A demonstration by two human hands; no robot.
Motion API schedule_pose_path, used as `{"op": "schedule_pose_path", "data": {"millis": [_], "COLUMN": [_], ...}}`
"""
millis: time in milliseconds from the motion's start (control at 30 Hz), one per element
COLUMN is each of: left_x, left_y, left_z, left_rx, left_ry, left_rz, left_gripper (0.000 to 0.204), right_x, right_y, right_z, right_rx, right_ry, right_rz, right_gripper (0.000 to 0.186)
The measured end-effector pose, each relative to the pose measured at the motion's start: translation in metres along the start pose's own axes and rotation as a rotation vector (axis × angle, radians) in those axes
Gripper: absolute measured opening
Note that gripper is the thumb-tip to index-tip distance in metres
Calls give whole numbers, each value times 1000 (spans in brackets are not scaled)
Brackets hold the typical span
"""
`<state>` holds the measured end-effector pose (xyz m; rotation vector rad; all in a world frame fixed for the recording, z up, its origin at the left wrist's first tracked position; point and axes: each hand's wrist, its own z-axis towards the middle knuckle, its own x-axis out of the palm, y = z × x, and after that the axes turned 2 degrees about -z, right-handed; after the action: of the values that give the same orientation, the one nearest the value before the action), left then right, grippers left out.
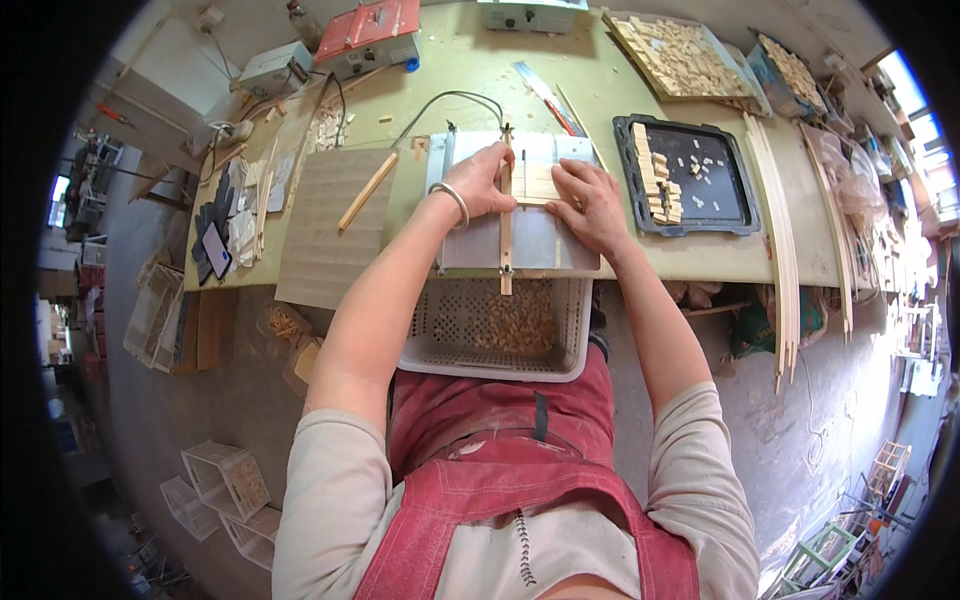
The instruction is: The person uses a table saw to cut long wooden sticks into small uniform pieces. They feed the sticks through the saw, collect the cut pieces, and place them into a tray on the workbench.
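Observation:
A flat metal plate (470,248) lies at the table's front edge, with a narrow wooden bar (506,240) running across it from far to near. Small dark clips sit at both ends of the bar. My left hand (478,188) is closed at the bar from its left side, thumb near and fingers far. Pale flat wood strips (536,184) lie side by side to the right of the bar. Closed over their right end is my right hand (592,208), its thumb at the near edge. A thin dark slot or blade shows among the strips.
Right of the plate, a black tray (745,190) holds small wood blocks. Below the table edge, a white perforated basket (425,340) contains many wood bits. A loose stick (368,190) rests on cardboard (325,240) at left. Long strips (785,270) overhang the edge at right.

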<state>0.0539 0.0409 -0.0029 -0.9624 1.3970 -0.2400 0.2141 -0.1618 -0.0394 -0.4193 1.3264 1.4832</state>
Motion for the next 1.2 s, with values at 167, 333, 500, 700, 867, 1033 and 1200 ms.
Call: {"op": "schedule_pose_path", "data": {"millis": [167,333,500,700,867,1033,1200], "left_x": [-3,-7,-2,11,16,18,23], "left_y": [1,-18,-13,-5,-7,-8,-3], "left_z": [6,-26,-57,-61,-65,-61,-48], "left_rx": [41,57,44,50,87,87,91], "left_ry": [9,137,377,128,129,77,8], "left_rz": [46,209,-294,-172,-45,14,49], "left_gripper": [63,55,31,43,68,67,65], "right_x": [2,-4,-17,-10,-5,-1,3], "right_y": [-4,-5,15,42,46,41,36], "right_z": [8,-2,-44,-77,-64,-54,-40], "right_rx": [24,16,-38,-65,-75,-84,-89], "right_ry": [2,20,54,94,86,45,16], "right_rz": [-11,-33,-31,-57,-51,-26,-20], "right_gripper": [54,54,57,60,58,55,54]}}
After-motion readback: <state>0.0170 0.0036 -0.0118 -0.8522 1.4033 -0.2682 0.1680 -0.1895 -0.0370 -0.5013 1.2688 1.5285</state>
